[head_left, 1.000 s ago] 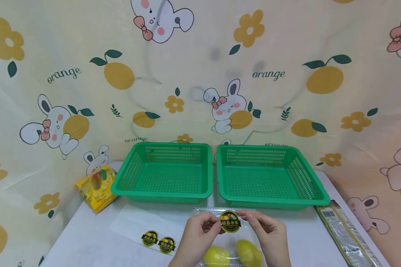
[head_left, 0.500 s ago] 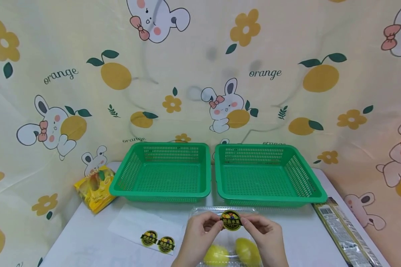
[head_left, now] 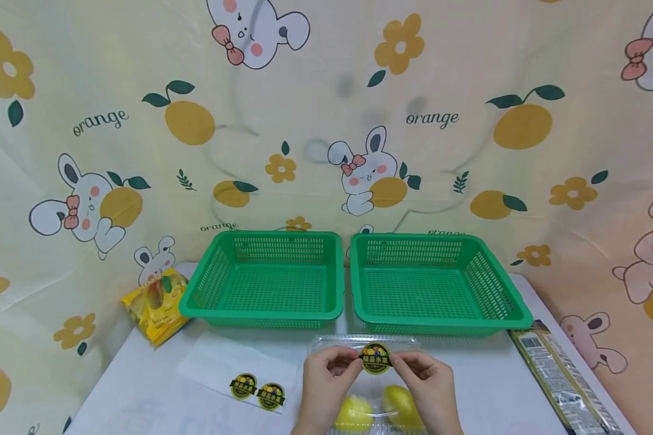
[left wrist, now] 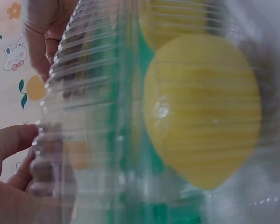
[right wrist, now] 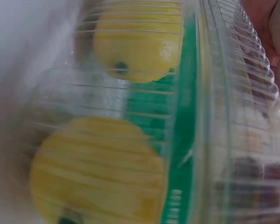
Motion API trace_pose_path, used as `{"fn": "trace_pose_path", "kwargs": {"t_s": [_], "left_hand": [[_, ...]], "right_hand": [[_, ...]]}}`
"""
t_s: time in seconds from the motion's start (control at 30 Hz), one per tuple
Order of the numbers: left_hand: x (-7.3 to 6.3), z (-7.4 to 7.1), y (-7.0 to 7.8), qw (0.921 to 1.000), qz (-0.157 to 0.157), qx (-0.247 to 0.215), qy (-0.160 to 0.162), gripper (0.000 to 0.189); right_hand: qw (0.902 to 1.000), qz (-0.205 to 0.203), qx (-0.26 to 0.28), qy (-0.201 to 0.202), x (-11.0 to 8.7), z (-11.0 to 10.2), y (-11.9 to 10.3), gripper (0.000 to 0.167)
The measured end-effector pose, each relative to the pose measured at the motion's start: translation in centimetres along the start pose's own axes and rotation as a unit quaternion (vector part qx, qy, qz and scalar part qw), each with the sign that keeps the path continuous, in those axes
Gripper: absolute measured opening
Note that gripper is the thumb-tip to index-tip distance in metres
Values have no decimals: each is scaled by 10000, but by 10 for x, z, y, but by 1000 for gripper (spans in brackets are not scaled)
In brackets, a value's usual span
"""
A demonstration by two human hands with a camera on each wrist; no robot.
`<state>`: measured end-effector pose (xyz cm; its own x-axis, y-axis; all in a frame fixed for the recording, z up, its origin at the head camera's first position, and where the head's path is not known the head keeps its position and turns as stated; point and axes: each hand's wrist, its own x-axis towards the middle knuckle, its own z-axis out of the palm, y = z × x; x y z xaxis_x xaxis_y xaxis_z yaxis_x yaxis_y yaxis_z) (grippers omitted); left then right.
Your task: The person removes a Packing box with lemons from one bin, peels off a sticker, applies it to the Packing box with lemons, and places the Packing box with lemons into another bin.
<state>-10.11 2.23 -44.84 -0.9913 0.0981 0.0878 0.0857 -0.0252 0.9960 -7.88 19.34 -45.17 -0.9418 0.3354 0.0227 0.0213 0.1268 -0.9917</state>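
A round black and gold sticker (head_left: pixel 375 359) with fruit and lettering on it is stretched between both hands. My left hand (head_left: pixel 329 383) pinches its left edge, and my right hand (head_left: pixel 428 383) pinches the right edge. Just beneath them lies a clear plastic clamshell box (head_left: pixel 371 396) with ribbed sides, its lid down. Two yellow lemons (head_left: pixel 354 414) show through the plastic. In the left wrist view one lemon (left wrist: pixel 203 112) fills the middle behind the ribbed wall; the right wrist view shows both, the nearer lemon (right wrist: pixel 100 172) at the bottom.
Two green plastic baskets stand at the back, a left basket (head_left: pixel 272 315) and a right basket (head_left: pixel 441 326). White backing paper (head_left: pixel 212 362) with two more stickers (head_left: pixel 257 391) lies left. A yellow packet (head_left: pixel 158 305) is at far left, a long foil package (head_left: pixel 563 380) at right.
Over the last second my right hand has moved slightly left, and its fingertips now meet the sticker's right edge. The left hand keeps its pinch, and the view has shifted a little.
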Motion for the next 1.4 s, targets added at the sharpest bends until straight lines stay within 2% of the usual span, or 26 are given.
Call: {"fn": "trace_pose_path", "kwargs": {"t_s": [0.27,0.43,0.53,0.6,0.7,1.03,1.27,1.33,1.4], "left_hand": [[1,2,-10,9999,-100,-9,132,15],[2,3,-16,9997,67,171,183,11],[2,3,-17,9980,304,502,220,7],[3,3,-17,9959,461,741,237,7],[2,4,-17,9923,655,1026,248,9],[1,4,-19,9796,1100,1655,291,10],[0,4,-20,9760,1123,1842,288,11],[0,4,-20,9723,1165,2001,313,12],[0,4,-21,9653,1214,2282,384,12]], "right_hand": [[9993,-291,50,-208,5,0,9,13],[9988,-427,34,-231,7,1,13,12],[9961,-811,-196,-294,7,1,14,6],[9922,-1138,-386,-343,6,0,15,6],[9878,-1368,-639,-374,5,0,15,9],[9812,-1557,-998,-543,3,-1,17,23],[9761,-1741,-1151,-604,3,-2,18,28],[9743,-1789,-1228,-602,3,-2,18,29],[9724,-1858,-1278,-605,3,-3,19,30]]}}
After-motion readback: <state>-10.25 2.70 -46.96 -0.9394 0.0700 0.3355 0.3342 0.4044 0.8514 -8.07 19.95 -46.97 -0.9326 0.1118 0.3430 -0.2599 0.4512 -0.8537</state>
